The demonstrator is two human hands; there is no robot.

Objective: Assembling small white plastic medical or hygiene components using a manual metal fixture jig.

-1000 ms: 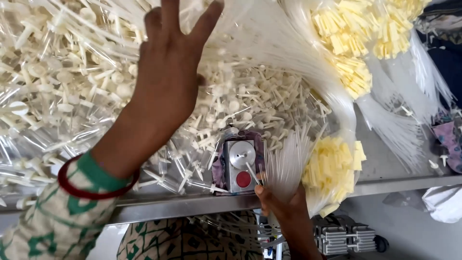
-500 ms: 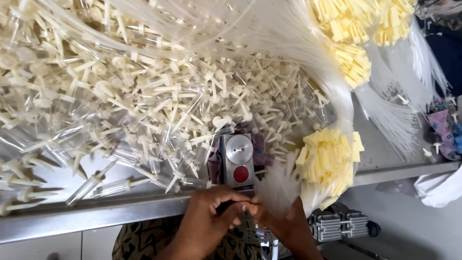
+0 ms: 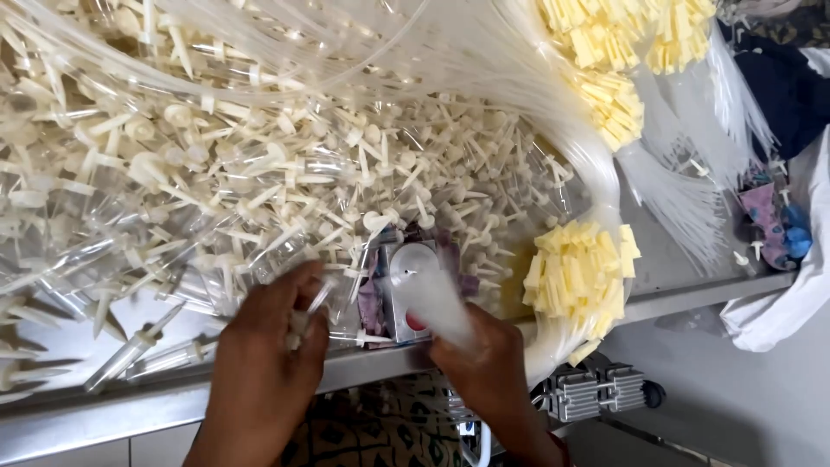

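Note:
My left hand [image 3: 264,363] is at the table's front edge, its fingers closed on a small clear chamber with a cream spike [image 3: 304,313]. My right hand [image 3: 484,359] grips the end of a bundle of thin clear tubes [image 3: 425,294], which lies blurred over a small metal device with a round disc and a red button [image 3: 406,322]. A large heap of cream spikes and clear chambers [image 3: 259,173] covers the table behind both hands.
Bundles of clear tubing with pale yellow caps [image 3: 577,277] hang to the right, more yellow caps [image 3: 605,52] at the top. The metal table edge [image 3: 692,290] runs along the front. A finned metal block [image 3: 592,393] sits below it. Cloth and bags [image 3: 778,216] lie at far right.
My left hand came off the heap down to the table's front edge and now holds a spike part. My right hand has brought its tube bundle up over the metal device.

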